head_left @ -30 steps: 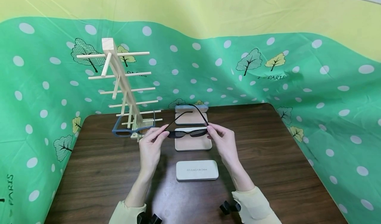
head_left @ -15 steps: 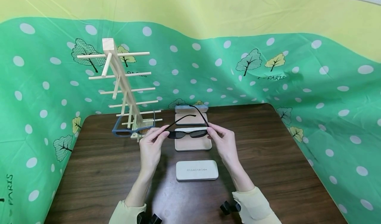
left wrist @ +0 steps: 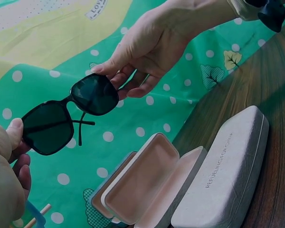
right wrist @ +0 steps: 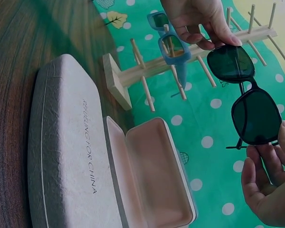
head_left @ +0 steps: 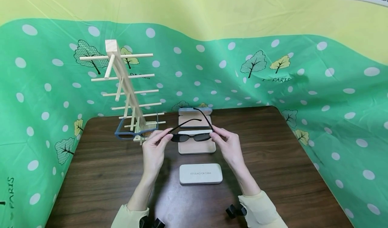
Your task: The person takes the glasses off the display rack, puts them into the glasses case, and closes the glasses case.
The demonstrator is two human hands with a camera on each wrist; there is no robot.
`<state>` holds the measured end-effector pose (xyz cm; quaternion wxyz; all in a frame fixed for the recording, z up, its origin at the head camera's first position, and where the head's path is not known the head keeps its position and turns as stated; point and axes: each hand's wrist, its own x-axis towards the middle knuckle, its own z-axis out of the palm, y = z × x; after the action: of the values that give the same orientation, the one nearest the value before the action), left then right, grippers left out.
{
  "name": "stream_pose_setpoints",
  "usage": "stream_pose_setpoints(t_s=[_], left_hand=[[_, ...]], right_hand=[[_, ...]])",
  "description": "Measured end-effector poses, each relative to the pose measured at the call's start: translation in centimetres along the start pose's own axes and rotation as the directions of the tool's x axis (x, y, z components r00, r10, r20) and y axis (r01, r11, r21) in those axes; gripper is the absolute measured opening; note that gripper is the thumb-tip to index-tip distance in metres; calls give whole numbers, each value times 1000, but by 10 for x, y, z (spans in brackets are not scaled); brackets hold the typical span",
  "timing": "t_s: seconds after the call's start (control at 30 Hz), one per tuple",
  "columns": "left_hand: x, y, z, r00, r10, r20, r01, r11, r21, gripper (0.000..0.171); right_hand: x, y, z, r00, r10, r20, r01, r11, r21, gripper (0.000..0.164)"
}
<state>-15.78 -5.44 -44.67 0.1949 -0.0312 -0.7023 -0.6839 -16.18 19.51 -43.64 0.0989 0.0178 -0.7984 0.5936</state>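
Black sunglasses (head_left: 202, 137) with dark lenses are held up between both hands, temples unfolded and pointing away toward the back. My left hand (head_left: 154, 151) pinches the left end of the frame, thumb in front. At the right end, my right hand (head_left: 227, 147) pinches the frame likewise. In the right wrist view the dark lenses (right wrist: 256, 116) face the camera, with fingertips at both outer corners. Below and behind them lies an open glasses case (head_left: 197, 148) with a pinkish lining. Nearer the front sits a closed pale case (head_left: 200, 174) with printed lettering.
A wooden glasses rack (head_left: 127, 83) with several pegs stands at the back left. Blue-framed glasses (head_left: 124, 135) hang on its low pegs, close to the left hand. Another open case (head_left: 194, 120) with a blue edge lies at the back of the brown table (head_left: 272, 160).
The sunglasses have tipped slightly, their temple tips dropping a little. Both hands keep their pinch at the two ends; the rack and cases stay put.
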Motion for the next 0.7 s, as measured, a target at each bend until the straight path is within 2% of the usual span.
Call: stream_pose_setpoints(t_s=[0.23,0.37,0.7], left_hand=[[0,-1,1,1000,-7,9,8,1000,-7,21],[-1,-1,1,1000,-1,15,2,1000,-4,19],[0,-1,1,1000,-4,24,4,1000,-10,18]], right_hand=[[-1,-9,1,999,32,-16,-32,999,-12,34],[0,-4,1,999,17,-30,-17,1000,-22,33],[3,4,1,994,-88,-58,88,996,-6,30]])
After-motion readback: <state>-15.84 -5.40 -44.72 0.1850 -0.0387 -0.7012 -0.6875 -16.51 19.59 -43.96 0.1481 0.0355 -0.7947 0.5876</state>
